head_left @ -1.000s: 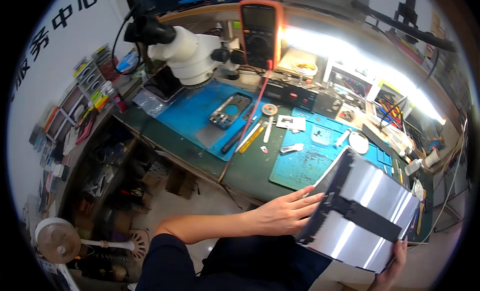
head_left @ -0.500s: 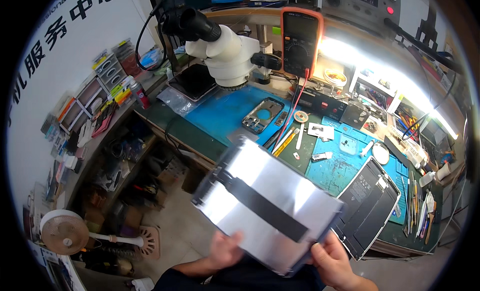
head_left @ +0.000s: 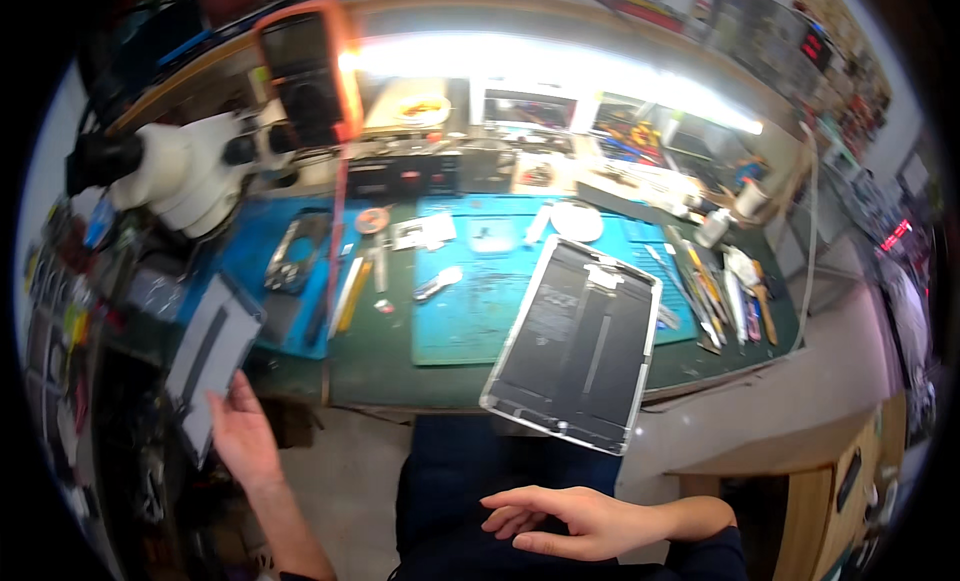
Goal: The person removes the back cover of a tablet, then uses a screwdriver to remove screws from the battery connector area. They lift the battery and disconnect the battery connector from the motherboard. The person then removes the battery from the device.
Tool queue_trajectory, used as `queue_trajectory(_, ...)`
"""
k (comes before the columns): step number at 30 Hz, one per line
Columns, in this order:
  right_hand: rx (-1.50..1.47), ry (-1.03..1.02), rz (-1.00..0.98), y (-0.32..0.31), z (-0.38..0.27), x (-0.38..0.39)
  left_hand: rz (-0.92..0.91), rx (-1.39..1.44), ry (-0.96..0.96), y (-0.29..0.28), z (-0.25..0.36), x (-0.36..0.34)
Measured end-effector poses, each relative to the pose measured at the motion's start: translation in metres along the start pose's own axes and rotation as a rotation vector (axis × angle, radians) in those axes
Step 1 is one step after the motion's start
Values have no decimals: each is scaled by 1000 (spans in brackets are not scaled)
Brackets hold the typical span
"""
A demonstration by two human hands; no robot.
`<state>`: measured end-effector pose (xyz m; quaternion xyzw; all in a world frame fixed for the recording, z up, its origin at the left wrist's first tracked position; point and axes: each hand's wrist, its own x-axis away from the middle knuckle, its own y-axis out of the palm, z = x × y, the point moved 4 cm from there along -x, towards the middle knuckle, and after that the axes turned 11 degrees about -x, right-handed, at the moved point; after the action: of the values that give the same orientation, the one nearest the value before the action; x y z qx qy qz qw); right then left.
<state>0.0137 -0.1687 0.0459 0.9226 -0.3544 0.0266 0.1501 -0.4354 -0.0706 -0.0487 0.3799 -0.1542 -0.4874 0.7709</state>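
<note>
My left hand (head_left: 243,436) is closed on the lower edge of a tablet screen panel (head_left: 205,349), held tilted at the left over the bench's front edge. The panel's silver back, crossed by a dark strip, faces me. My right hand (head_left: 590,523) hovers over my lap, empty, with fingers loosely apart. In front of it lies the opened tablet housing (head_left: 575,346), a white-rimmed shell with dark batteries inside. The housing rests partly on the blue work mat (head_left: 455,336), and its lower end juts past the bench edge.
A microscope (head_left: 180,176) and an orange-framed multimeter (head_left: 305,76) stand at the back left. A phone frame (head_left: 298,249) lies on the left mat. Tweezers and brushes (head_left: 725,296) lie at the right. A wooden drawer cabinet (head_left: 800,481) stands right of my lap.
My left hand has carried the panel to the left. My right hand has let go of it and drawn back over my lap. The view has turned to the right.
</note>
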Motion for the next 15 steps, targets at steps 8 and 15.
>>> queue_trajectory(8,-46,129,276,-52,5,76,120,-63,-186,42,3,-24)
queue_trajectory(15,-252,242,496,-103,52,93,164,-199,-564,29,6,-32)
